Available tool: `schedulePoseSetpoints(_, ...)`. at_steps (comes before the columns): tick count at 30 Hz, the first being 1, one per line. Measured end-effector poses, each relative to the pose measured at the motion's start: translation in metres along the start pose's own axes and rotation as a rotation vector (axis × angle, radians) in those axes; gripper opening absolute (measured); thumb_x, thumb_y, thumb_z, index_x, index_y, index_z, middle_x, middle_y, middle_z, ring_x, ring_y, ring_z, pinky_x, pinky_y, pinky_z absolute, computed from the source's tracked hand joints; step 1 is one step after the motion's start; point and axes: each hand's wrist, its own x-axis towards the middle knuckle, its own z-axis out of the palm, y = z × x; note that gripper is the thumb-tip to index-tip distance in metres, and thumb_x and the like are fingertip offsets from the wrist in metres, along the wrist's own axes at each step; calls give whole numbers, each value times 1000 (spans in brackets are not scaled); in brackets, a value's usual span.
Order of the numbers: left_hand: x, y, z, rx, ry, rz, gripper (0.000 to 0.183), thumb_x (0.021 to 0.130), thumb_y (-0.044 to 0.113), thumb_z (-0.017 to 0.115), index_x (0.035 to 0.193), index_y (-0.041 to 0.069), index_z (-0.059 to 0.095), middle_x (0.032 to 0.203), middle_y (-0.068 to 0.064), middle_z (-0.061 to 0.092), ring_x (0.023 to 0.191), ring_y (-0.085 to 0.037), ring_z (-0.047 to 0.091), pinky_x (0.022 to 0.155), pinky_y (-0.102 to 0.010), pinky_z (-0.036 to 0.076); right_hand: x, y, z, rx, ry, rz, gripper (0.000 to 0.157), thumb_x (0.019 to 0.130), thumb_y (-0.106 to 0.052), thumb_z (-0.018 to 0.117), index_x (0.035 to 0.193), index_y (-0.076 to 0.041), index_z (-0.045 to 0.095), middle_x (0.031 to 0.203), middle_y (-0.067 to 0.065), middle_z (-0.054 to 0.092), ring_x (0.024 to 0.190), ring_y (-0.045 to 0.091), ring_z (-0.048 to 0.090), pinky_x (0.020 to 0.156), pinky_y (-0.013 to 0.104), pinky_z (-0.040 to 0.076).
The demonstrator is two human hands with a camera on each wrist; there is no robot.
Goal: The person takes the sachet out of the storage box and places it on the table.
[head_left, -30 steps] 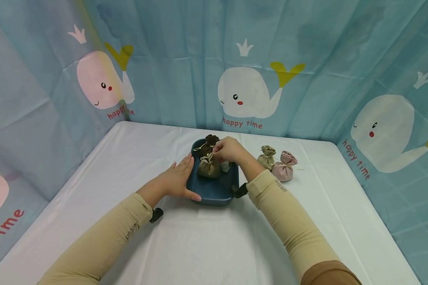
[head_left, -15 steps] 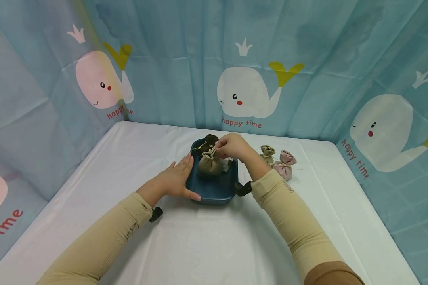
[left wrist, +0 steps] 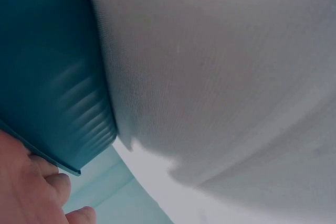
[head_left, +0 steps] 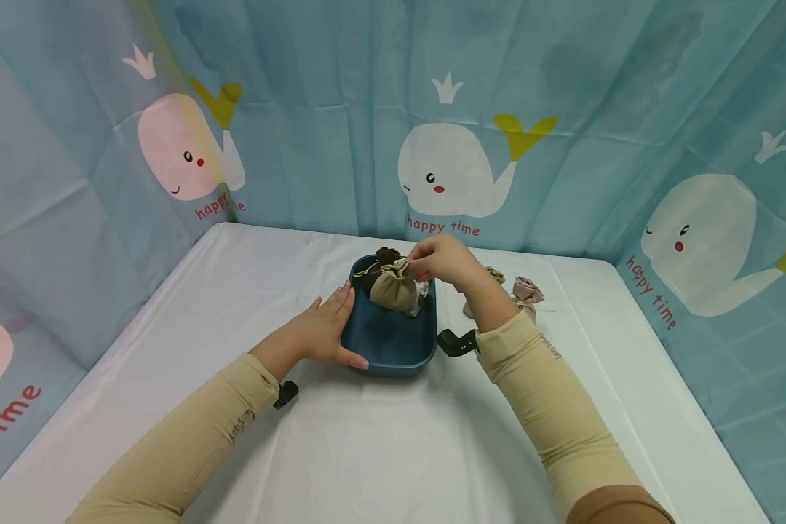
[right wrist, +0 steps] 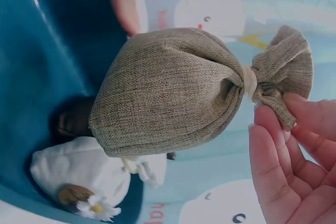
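And here's the right hand [head_left: 447, 260], thumb and fingertips pinching the gathered neck of a taupe cloth bag [head_left: 395, 291], which hangs tilted inside the outline of the blue tray [head_left: 386, 342]. Over on the other side, the left hand [head_left: 324, 327] lies with fingers extended along the tray's left rim, thumb at the near left corner; it grasps no bag. The two hands are well apart, the bag between them.

Look at the room: the tray's near half shows bare blue floor, and white cloth runs a long way from its near rim toward the bottom of the head view. The far side is tighter, with the table [head_left: 367, 451] ending not far past the tray at the whale-print curtain [head_left: 340, 145]. Right of the tray, a green bag [head_left: 495, 275] and a pink bag [head_left: 528, 291] crowd together, the right forearm covering much of both.

Now the hidden bits! The dark brown bag [head_left: 388, 256] is partly covered by the taupe one, and so is the white bag [right wrist: 79, 166], flower and all. Whether the taupe bag's base touches either, I can't tell. Both wrist views cut the tray off, and the left one catches only some fingers.
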Motion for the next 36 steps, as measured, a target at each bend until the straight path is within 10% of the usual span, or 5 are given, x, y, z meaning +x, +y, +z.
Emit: schedulePoseSetpoints(36,1,0,1,-9,0,-4,135,56,86,50,145,0,-4,152,-15,-9,140,-27,-2,107,-54,12,-54,45,-77,63,187,34,19,89,-6,58,98,10,61,80,2,65,73,13,65,79,40,51)
